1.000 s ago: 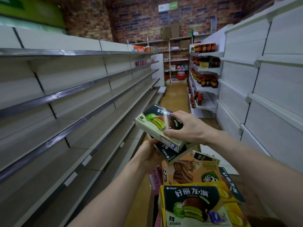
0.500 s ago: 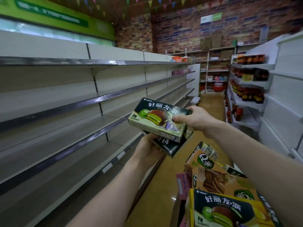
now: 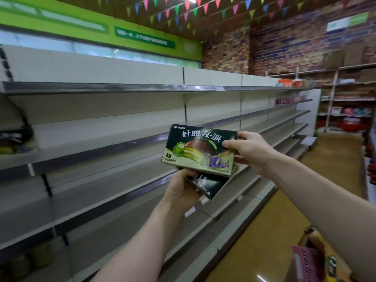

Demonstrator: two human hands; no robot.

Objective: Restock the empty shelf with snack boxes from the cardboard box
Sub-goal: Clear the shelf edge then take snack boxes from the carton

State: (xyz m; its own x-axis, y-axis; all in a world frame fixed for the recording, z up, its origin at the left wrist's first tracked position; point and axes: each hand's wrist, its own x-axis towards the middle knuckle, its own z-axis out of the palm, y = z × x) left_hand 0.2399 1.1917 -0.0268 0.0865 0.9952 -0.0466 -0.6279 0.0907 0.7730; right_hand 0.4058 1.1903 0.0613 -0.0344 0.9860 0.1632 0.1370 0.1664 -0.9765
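My right hand grips the right end of a dark green snack box with a matcha pie picture, held upright and facing me in front of the shelving. Just under it my left hand holds a second dark snack box from below, tilted and half hidden by the first. The long shelf unit on the left has several bare tiers. The cardboard box shows only at the bottom right corner, with a pink pack and other packs in it.
Jars stand on the lowest tier at the far left. Some goods sit at the shelf unit's far end. Back shelves against the brick wall hold cartons and tubs. The aisle floor runs along the right.
Both hands have lifted the two boxes up and toward the shelves, and my view has turned left and upward. The cardboard box has dropped to the bottom right corner.
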